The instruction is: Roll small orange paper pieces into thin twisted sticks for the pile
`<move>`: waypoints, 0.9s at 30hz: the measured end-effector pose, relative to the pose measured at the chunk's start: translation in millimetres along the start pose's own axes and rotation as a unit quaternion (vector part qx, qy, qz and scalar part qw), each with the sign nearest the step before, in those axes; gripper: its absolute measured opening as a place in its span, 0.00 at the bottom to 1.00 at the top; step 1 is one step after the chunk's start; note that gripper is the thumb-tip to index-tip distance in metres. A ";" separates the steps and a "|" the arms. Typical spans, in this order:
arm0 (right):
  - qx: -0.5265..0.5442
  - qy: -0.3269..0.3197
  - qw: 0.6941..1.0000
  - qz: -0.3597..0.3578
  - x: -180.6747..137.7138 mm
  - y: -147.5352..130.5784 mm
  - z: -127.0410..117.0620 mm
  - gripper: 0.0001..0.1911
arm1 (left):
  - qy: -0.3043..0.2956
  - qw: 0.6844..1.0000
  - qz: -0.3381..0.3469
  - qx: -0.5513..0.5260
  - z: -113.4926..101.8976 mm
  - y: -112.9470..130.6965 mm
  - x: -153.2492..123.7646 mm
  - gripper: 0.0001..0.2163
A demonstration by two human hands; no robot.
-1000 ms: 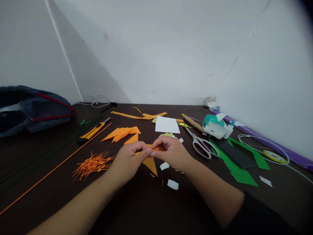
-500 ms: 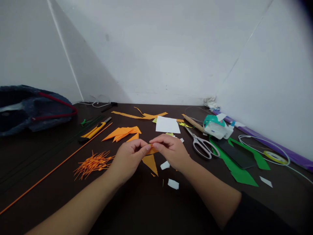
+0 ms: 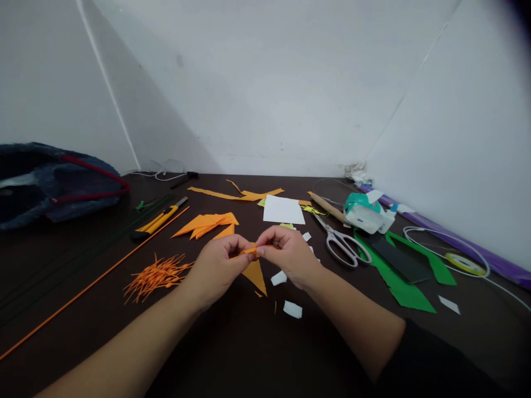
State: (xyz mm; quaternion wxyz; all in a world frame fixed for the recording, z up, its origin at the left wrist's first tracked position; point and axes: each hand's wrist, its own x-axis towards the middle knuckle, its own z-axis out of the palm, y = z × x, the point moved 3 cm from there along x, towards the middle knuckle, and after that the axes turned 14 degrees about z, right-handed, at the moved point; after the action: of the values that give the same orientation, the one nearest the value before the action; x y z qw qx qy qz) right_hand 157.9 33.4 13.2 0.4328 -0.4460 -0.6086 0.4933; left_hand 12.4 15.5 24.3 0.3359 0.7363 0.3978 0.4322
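Note:
Between the fingertips of both hands is a small strip of orange crepe paper (image 3: 250, 251), mostly covered by the fingers. My left hand (image 3: 218, 268) pinches its left part and my right hand (image 3: 288, 255) pinches its right part, thumbs toward me. Under the hands lies an orange paper triangle (image 3: 256, 277) on the dark table (image 3: 232, 348). Folded orange crepe paper pieces (image 3: 207, 225) rest just beyond my left hand. Beside my left wrist is a pile of thin orange stems with thicker tips (image 3: 155, 278).
Scissors (image 3: 342, 243), a white paper square (image 3: 284, 210), green paper (image 3: 409, 290), a dark phone-like slab (image 3: 396, 257) and a tissue pack (image 3: 365, 213) lie to the right. On the left are a yellow utility knife (image 3: 160, 220), a long orange stick (image 3: 89, 290) and a denim bag (image 3: 53, 182).
The orange paper in my fingers has turned and now shows as a narrow strip between the fingertips. Both hands stay nearly in place; the view has shifted slightly.

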 end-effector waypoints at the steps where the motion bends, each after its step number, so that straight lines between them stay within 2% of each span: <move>1: 0.016 -0.003 1.000 0.005 0.0 -0.3 0.1 0.04 | 0.001 1.000 0.002 -0.008 0.3 -1.0 0.1 0.07; 4: 0.063 -0.020 0.998 0.020 -0.3 -1.8 0.2 0.05 | -0.004 0.999 -0.001 -0.051 1.9 -2.3 0.1 0.06; 7: 0.057 -0.020 0.998 0.030 -1.2 -2.8 -0.7 0.06 | -0.029 0.995 -0.010 -0.094 3.9 -0.8 -0.4 0.07; 14: -0.012 -0.005 1.000 0.003 -1.8 -2.8 -0.6 0.05 | -0.024 0.999 -0.003 -0.034 1.0 -1.2 -0.2 0.11; 23: -0.032 -0.016 0.999 -0.034 -4.5 -6.9 0.2 0.06 | -0.048 0.997 0.007 -0.068 3.2 3.8 -0.6 0.11; 27: -0.029 -0.048 0.998 -0.027 -5.3 -8.1 -0.9 0.07 | -0.029 0.999 0.015 -0.034 0.3 4.7 0.0 0.09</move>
State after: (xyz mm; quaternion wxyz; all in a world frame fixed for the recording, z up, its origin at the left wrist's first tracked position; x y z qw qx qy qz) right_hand 159.0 27.6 20.8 0.4027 -0.4178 -0.6547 0.4844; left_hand 14.1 13.3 28.2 0.3658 0.7427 0.3617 0.4286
